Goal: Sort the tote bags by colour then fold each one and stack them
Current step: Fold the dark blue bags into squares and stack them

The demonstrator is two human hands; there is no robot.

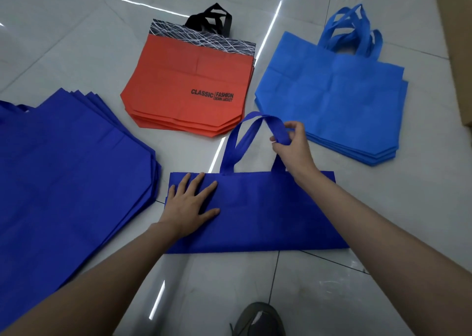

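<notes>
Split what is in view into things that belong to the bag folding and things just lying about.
Job: dark blue bag, pressed flat by the left hand; its handle, pinched by the right hand; dark blue stack; orange stack; light blue stack.
Lying about: shoe; tiled floor.

The floor (76, 41) is glossy pale tile with thin dark joints and streaks of reflected light. Four lots of bags lie directly on it. A dark blue pile (63, 182) is fanned out at the left and runs out of view. An orange pile (178, 87) lies at the far middle, with black handles pointing away. A light blue pile (332, 100) lies to its right, a strip of tile between them. A folded bag (268, 215), dark blue, lies flat in the near middle, just beside the dark blue pile. A grey shoe (258, 320) stands at the bottom edge.
</notes>
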